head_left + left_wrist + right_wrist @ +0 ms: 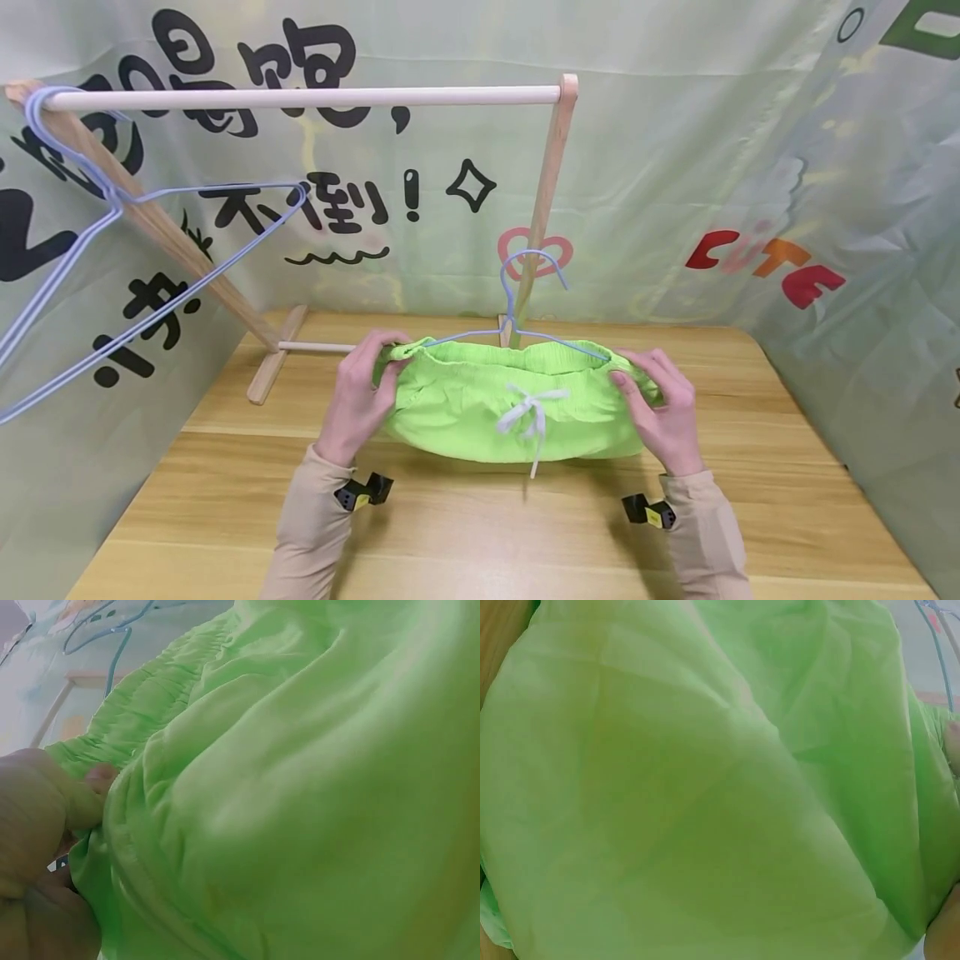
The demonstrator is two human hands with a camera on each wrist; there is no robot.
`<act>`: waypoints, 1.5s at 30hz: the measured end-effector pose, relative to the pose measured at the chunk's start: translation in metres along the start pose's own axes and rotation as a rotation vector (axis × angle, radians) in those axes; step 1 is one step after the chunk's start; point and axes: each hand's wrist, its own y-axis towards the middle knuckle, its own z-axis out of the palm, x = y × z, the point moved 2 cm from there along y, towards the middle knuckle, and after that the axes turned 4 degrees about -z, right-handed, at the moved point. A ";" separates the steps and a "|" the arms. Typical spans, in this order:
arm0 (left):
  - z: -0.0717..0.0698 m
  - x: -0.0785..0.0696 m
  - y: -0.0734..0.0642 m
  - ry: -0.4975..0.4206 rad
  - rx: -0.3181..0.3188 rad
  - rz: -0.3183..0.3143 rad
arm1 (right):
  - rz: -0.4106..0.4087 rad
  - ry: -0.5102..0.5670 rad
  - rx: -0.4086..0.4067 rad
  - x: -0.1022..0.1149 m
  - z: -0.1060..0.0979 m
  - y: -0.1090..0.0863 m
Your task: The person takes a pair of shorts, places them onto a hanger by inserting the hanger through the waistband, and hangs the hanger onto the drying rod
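Note:
Bright green shorts (450,421) with an elastic waistband and a white drawstring bow (528,408) are held up above the table in the head view. A thin blue-purple hanger (512,320) sits in the waist opening, its hook standing up above the waistband. At the left end of the waistband, my left hand (360,404) pinches the fabric between thumb and fingers. My right hand (666,408) grips the opposite end the same way. Green cloth (285,802) fills most of the left wrist view, and cloth (690,795) hides most of the right wrist view.
Behind the shorts stands a wooden rack with a white rod (315,97). More blue-purple hangers (116,197) hang at its left end, reaching toward the front left. The wooden table (495,533) lies below, enclosed by a printed cloth backdrop (660,150).

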 end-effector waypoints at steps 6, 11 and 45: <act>-0.003 0.001 0.000 0.013 0.039 -0.050 | 0.032 -0.034 0.004 0.001 0.000 0.001; -0.008 0.004 -0.001 0.044 0.080 -0.106 | 0.059 -0.048 -0.029 0.000 0.000 0.002; -0.043 0.007 -0.007 -0.464 0.272 -0.195 | 0.075 0.020 -0.255 -0.002 -0.004 0.001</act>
